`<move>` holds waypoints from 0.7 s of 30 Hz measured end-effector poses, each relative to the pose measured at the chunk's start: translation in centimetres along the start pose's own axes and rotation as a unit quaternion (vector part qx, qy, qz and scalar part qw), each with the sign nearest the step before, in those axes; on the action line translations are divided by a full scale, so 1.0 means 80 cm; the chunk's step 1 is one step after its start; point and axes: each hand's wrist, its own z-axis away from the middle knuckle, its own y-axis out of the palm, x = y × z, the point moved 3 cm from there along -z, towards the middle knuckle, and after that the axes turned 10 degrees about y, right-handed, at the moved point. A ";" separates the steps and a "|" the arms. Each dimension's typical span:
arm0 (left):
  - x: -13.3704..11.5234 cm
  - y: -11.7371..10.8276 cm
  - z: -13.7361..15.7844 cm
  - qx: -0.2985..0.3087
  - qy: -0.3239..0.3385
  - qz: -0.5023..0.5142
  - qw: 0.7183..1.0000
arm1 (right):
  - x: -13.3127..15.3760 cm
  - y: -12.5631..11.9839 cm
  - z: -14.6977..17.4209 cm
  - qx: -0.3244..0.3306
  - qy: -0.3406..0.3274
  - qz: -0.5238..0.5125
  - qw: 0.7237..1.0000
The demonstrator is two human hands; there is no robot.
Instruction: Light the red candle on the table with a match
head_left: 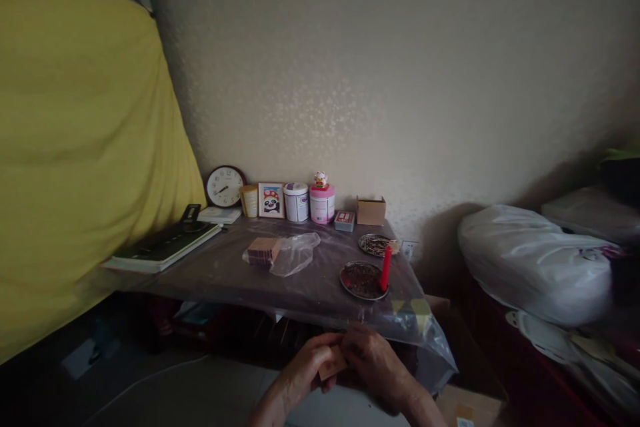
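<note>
Below the table's front edge, my left hand (pixel 313 361) is closed around a small tan matchbox (pixel 333 365). My right hand (pixel 373 360) is at the box's right end with its fingers bent and pressed together; what they pinch is hidden. Just beyond the hands, a red candle (pixel 385 270) stands upright at the right side of a dark round metal plate (pixel 364 281). A second metal plate (pixel 367 245) behind it holds several thin sticks that look like matches. A stack of similar small boxes (pixel 263 250) sits in torn clear plastic wrap (pixel 296 253) on the table.
Plastic film covers the table (pixel 230 285). Along the wall stand a clock (pixel 225 187), a panda picture (pixel 271 201), two tins (pixel 297 203), a card box (pixel 345 220) and an open carton (pixel 371 211). A large book (pixel 165 248) lies left. White bags (pixel 535 263) are piled right.
</note>
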 end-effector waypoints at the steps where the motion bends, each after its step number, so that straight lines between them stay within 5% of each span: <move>1: 0.001 -0.001 0.000 -0.001 -0.004 -0.005 1.000 | -0.001 0.001 0.000 0.001 -0.001 0.000 1.000; 10: 0.008 -0.007 -0.005 -0.015 0.003 -0.030 0.999 | -0.011 0.008 -0.001 -0.020 0.009 -0.002 1.000; 21: 0.000 -0.017 -0.011 -0.077 0.021 -0.014 0.997 | -0.023 -0.019 -0.009 -0.092 0.071 -0.047 0.992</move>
